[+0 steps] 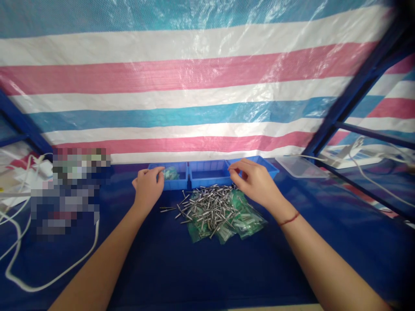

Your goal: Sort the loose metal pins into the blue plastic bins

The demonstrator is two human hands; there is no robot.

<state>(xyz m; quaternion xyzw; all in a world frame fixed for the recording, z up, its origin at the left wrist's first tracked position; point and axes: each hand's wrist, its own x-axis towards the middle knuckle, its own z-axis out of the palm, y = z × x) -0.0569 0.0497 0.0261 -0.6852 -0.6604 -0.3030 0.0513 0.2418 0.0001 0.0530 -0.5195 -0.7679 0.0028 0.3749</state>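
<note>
A heap of small silver metal pins lies on green plastic bags on the dark blue table. Behind it stand three blue plastic bins side by side: left, middle, right. My left hand rests at the left bin's front edge, fingers curled and pinched; what they hold is too small to make out. A greenish bag lies inside that bin. My right hand hovers at the right bin's near edge just behind the pins, fingers curled in a pinch. A red string circles the right wrist.
A clear plastic tray sits right of the bins. White cables loop over the table at the left, more at the right. A striped pink, white and blue tarp hangs behind, on a blue metal frame.
</note>
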